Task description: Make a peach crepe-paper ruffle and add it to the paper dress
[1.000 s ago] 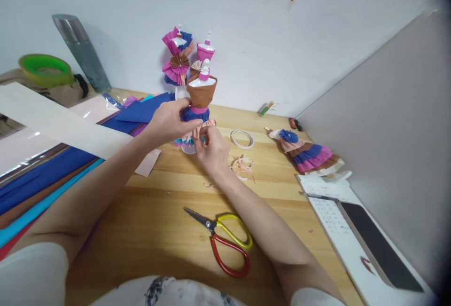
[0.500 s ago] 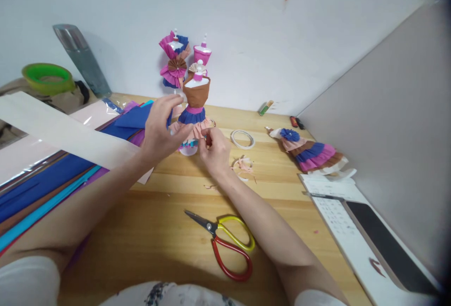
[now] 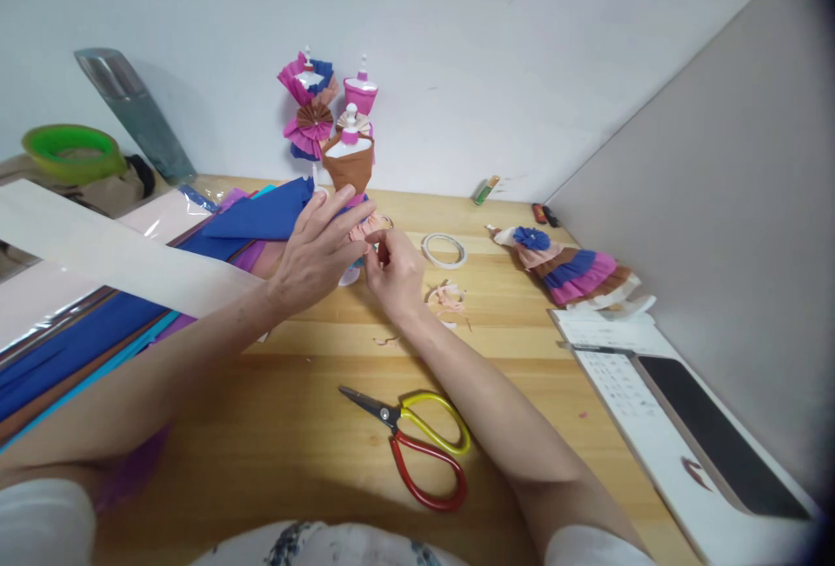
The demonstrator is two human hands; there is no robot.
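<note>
A small white dress-form figure stands upright, wearing a brown crepe-paper bodice [image 3: 348,171] and a peach ruffled skirt layer [image 3: 373,223]. My left hand [image 3: 323,243] lies across the front of the skirt with its fingers stretched out, hiding most of the blue ruffle. At the skirt's right side, my right hand [image 3: 397,275] has thumb and forefinger pinched at the peach ruffle's edge. Behind stand two more dressed figures, one with pink and blue ruffles [image 3: 309,114], the other with a magenta bodice [image 3: 361,95].
Scissors [image 3: 404,440] lie in front, beyond them paper scraps [image 3: 447,296] and a tape roll [image 3: 444,250]. Another dressed figure [image 3: 567,266] lies right, near a white board [image 3: 619,392]. Crepe-paper sheets [image 3: 78,336], a bottle [image 3: 140,114] and a green tape roll [image 3: 71,151] occupy the left.
My left hand has swung right and flattened over the skirt, covering the blue ruffle. My right hand stays pinched by the hem. The whole view has shifted slightly.
</note>
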